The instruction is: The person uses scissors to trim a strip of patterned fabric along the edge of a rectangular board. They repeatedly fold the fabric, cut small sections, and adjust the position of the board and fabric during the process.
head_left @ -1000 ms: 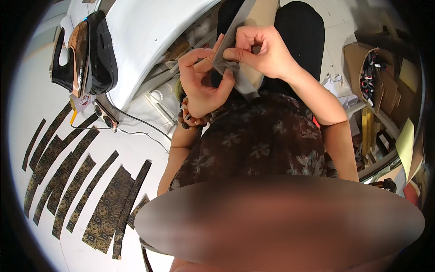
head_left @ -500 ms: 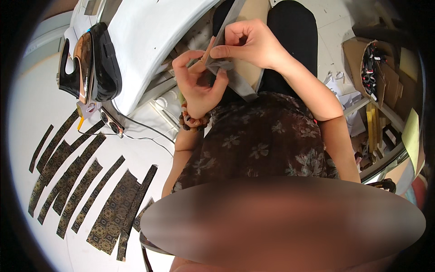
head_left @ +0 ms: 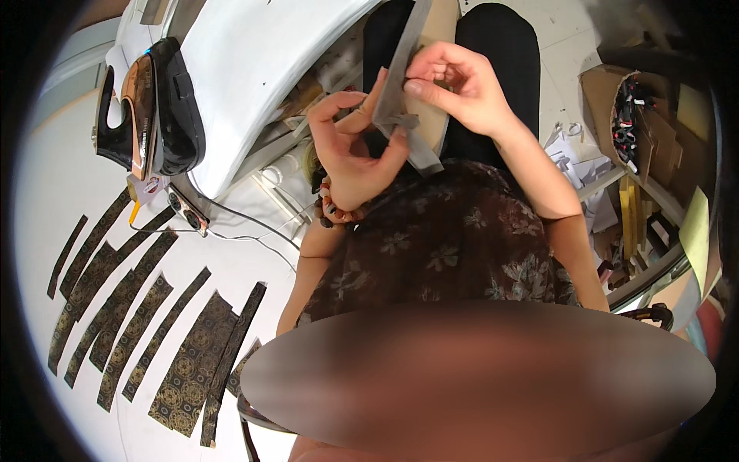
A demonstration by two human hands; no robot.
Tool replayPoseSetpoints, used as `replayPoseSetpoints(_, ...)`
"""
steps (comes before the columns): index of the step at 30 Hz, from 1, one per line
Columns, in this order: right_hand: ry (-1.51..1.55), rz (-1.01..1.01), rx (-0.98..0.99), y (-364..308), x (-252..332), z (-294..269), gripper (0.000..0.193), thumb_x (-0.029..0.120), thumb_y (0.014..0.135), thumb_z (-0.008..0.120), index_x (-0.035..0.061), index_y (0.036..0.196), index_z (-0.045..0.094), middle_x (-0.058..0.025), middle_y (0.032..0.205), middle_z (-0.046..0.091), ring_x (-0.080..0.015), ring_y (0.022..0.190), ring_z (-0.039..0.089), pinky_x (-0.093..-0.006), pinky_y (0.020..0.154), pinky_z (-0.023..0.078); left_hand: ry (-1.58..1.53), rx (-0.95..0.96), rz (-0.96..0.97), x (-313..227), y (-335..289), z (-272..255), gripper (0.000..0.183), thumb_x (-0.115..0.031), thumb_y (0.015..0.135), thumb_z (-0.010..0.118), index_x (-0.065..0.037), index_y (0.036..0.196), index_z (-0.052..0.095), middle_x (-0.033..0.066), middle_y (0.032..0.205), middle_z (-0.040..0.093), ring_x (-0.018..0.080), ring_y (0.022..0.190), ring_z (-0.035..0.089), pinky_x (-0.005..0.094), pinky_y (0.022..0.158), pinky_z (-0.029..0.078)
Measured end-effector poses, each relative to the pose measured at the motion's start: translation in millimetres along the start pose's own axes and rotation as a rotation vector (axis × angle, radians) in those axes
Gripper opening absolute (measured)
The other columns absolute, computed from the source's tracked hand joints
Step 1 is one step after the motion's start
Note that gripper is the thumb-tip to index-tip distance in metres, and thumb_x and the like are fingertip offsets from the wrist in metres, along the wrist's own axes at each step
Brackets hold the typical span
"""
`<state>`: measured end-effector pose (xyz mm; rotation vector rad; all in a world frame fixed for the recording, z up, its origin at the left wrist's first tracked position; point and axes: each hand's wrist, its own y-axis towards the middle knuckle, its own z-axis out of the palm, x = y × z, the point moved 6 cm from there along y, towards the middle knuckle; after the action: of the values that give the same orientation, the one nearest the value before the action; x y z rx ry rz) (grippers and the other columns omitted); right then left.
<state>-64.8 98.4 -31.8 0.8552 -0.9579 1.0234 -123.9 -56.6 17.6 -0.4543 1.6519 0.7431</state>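
A tan panel (head_left: 433, 129) with raised grey edges lies across my lap, over dark trousers. At its near left corner, my left hand (head_left: 350, 154) is closed around the grey edging; its thumb presses a small folded grey flap (head_left: 404, 122), and its fingers are on the outer side. A beaded bracelet (head_left: 332, 208) circles that wrist. Farther along the same grey edge strip (head_left: 397, 73), my right hand (head_left: 466, 92) has its thumb and index finger closed at the rim, other fingers curled. The exact contact of the right fingertips is partly hidden.
On the white table (head_left: 246, 69) to the left stands a black iron (head_left: 175, 112), with a power strip (head_left: 187, 212) and cables near it. Dark patterned strips (head_left: 188, 366) lie lower left. A cardboard box (head_left: 670, 123) and yellow pieces (head_left: 631, 219) sit at right.
Both hands and the panel have shifted to the right. My right hand has left the corner by my left thumb and moved along the grey edge, away from the left hand.
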Motion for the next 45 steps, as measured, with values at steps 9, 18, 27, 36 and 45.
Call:
replayPoseSetpoints(9, -0.018, -0.09, -0.092, -13, 31, -6, 0.013, 0.003, 0.093, 0.076, -0.0011, 0.103, 0.068, -0.0063, 0.101, 0.066, -0.011, 0.091, 0.064, -0.0268, 0.083, 0.053, 0.206, 0.118, 0.06, -8, 6, 17, 0.065, 0.002, 0.082, 0.077, -0.002, 0.124, 0.028, 0.0347, 0.131, 0.063, 0.0181, 0.11, 0.067, 0.0268, 0.092, 0.053)
replayPoseSetpoints(18, -0.009, 0.038, -0.056, 2, 33, -2, 0.015, 0.007, 0.091, 0.079, 0.0035, 0.097, 0.066, 0.001, 0.09, 0.063, -0.0061, 0.083, 0.058, -0.0234, 0.077, 0.049, 0.128, 0.031, 0.168, -1, 8, 12, 0.061, 0.002, 0.078, 0.08, 0.001, 0.124, 0.039, 0.0322, 0.126, 0.067, 0.0206, 0.102, 0.073, 0.0268, 0.084, 0.056)
replayPoseSetpoints(27, -0.269, 0.139, -0.006, 13, 44, 5, 0.029, 0.011, 0.089, 0.083, 0.0094, 0.085, 0.055, 0.0069, 0.079, 0.052, -0.0027, 0.075, 0.051, -0.0211, 0.069, 0.044, 0.25, -0.032, 0.24, -2, 1, 11, 0.046, 0.003, 0.072, 0.082, 0.006, 0.116, 0.068, 0.0062, 0.124, 0.045, 0.0159, 0.094, 0.061, 0.0272, 0.086, 0.052)
replayPoseSetpoints(36, -0.085, 0.131, -0.126, 4, 35, -12, 0.008, 0.007, 0.1, 0.069, 0.0026, 0.104, 0.064, -0.0005, 0.096, 0.062, -0.0088, 0.09, 0.06, -0.0253, 0.083, 0.051, 0.241, -0.091, 0.219, -3, 4, 6, 0.054, 0.001, 0.072, 0.083, 0.005, 0.122, 0.063, 0.013, 0.131, 0.061, 0.0191, 0.093, 0.074, 0.0278, 0.081, 0.058)
replayPoseSetpoints(45, -0.305, -0.076, -0.165, -12, 31, -3, 0.013, 0.001, 0.089, 0.078, 0.0008, 0.1, 0.071, -0.0055, 0.1, 0.067, -0.0134, 0.091, 0.067, -0.0272, 0.081, 0.055, 0.044, 0.015, 0.104, 6, 5, 11, 0.063, 0.007, 0.078, 0.077, 0.003, 0.127, 0.037, 0.0348, 0.136, 0.059, 0.0228, 0.109, 0.072, 0.0259, 0.089, 0.056)
